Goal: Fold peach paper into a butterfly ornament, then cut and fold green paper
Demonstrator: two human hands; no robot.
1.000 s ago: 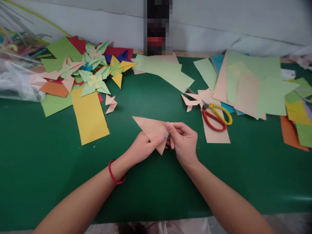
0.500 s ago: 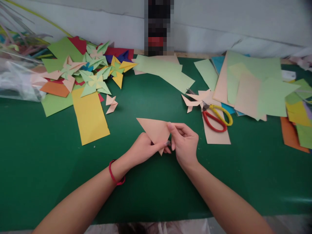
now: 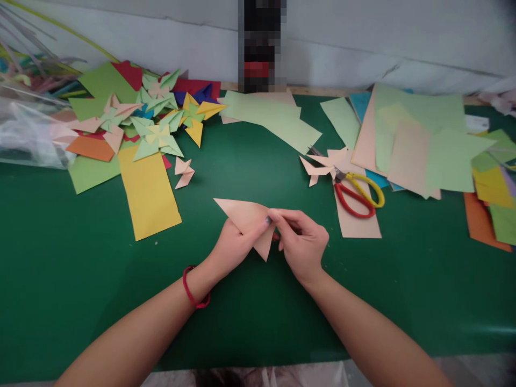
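A folded pink paper triangle [image 3: 242, 213] is held up in front of me over the green table [image 3: 242, 328]. My left hand [image 3: 237, 242] is closed on it from below left, the thumb lying across its face; the other fingers are mostly hidden behind the paper. With thumb and forefinger, my right hand [image 3: 300, 236] pinches its right corner, close to the left thumb's tip. Beyond the triangle to the left lies a small folded pink piece [image 3: 184, 173]. Scissors [image 3: 357, 196] with one red and one yellow handle rest on a pink paper strip [image 3: 358, 228] to the right.
Folded paper stars [image 3: 159, 134] and coloured sheets are heaped at the back left, beside a clear plastic bag [image 3: 32, 129]. A yellow strip [image 3: 151, 196] lies in front of them. Stacked green and pink sheets [image 3: 419, 140] cover the back right, near a grey wall [image 3: 382, 37].
The paper triangle has shifted slightly left and tilted. My left thumb has slid up toward its right corner, and my right fingertips have moved a little left, meeting the thumb.
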